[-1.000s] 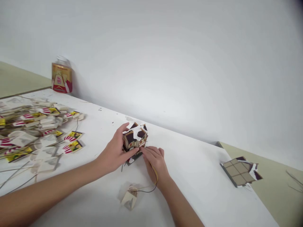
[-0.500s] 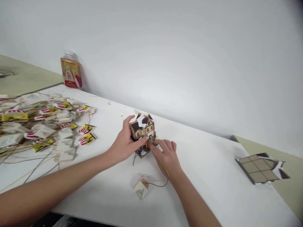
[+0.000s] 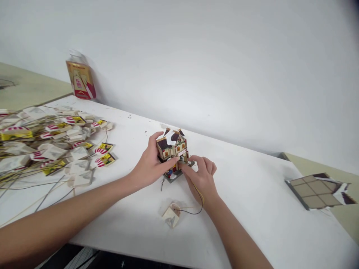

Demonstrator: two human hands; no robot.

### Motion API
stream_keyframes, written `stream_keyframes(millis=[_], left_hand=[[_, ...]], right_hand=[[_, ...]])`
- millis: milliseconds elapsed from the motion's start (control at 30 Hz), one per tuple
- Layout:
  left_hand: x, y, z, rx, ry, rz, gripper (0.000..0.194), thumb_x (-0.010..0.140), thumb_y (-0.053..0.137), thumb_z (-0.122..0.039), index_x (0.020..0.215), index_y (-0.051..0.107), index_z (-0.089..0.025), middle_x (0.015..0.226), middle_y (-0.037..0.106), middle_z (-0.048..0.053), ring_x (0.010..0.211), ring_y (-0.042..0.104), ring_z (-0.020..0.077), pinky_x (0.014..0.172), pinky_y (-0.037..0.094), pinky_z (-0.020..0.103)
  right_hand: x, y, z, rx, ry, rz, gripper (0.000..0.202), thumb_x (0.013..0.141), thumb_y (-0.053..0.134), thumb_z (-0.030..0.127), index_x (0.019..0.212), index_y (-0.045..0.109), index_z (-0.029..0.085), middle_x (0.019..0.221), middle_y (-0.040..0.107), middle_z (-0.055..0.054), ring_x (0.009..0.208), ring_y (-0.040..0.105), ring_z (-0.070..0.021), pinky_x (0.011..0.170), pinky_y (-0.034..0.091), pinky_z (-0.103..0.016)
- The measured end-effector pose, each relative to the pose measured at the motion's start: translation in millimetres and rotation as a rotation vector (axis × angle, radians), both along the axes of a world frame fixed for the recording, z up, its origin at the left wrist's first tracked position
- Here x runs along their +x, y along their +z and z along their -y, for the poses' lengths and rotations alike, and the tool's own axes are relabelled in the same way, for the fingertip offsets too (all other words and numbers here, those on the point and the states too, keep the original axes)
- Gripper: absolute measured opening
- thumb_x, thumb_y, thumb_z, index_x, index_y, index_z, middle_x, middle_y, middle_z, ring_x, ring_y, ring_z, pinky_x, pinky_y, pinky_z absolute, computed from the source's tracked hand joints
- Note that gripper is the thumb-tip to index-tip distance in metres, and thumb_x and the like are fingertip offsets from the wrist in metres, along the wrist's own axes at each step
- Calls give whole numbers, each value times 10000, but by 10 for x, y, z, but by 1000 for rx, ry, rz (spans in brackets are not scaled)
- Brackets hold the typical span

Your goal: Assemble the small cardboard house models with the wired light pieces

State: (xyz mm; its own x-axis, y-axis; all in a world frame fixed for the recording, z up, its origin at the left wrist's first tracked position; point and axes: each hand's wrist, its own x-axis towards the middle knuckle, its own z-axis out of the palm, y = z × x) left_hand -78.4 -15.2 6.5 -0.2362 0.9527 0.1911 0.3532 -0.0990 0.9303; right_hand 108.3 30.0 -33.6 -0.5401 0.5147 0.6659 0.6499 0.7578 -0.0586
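Note:
A miniature house with a dark, snow-topped roof, yellow windows and a small sign stands upright on the white table. My left hand is closed around its left side, the thumb lying across the front. My right hand is at the lower right front corner, thumb and forefinger bent around thin wires whose ends I cannot make out. Yellow and black wires loop from below this hand to a small cream-coloured piece, which lies face down on the table nearer to me.
Many wired cream pieces with red-striped awnings lie heaped on the left. A gold and red container leans at the wall. Another miniature house lies at the table's right edge, its tan gridded side showing.
The view has shifted slightly. My right forefinger has moved away from the thumb, toward the house's right side, where a small grey bit now shows. My left hand keeps its hold.

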Motion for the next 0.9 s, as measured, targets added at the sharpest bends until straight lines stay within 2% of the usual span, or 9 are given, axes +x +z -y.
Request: stream_keyframes(millis=[267,533,700,900], left_hand=[[22,48,16,-3,-51,-59,737,767,657,-419,1352,239,-257,1174,586,78,968,639,219,842,540,373],[19,61,22,-7,-48,-92,749,752,647,-460,1347,244,-252,1212,575,90,978,634,230,846,535,386],[31,99,40,-49,-60,-95,756,748,645,-462,1352,238,-257,1255,557,85,989,634,228,846,534,373],[31,107,45,-63,-49,-98,775,732,660,-455,1356,249,-249,1264,556,88,1003,629,240,871,527,399]], right_hand=[[19,51,47,-52,6,-73,155,881,612,231,905,694,360,1042,606,-11,1009,426,-210,821,263,-374],[40,119,37,-16,-15,5,161,876,611,224,906,703,352,986,614,-21,999,445,-223,807,251,-378],[47,127,30,-1,69,-80,126,861,626,217,887,697,318,943,647,-8,973,491,-203,805,253,-376],[45,149,47,-15,146,-72,120,855,620,258,958,675,285,837,666,8,896,527,-182,801,240,-379]])
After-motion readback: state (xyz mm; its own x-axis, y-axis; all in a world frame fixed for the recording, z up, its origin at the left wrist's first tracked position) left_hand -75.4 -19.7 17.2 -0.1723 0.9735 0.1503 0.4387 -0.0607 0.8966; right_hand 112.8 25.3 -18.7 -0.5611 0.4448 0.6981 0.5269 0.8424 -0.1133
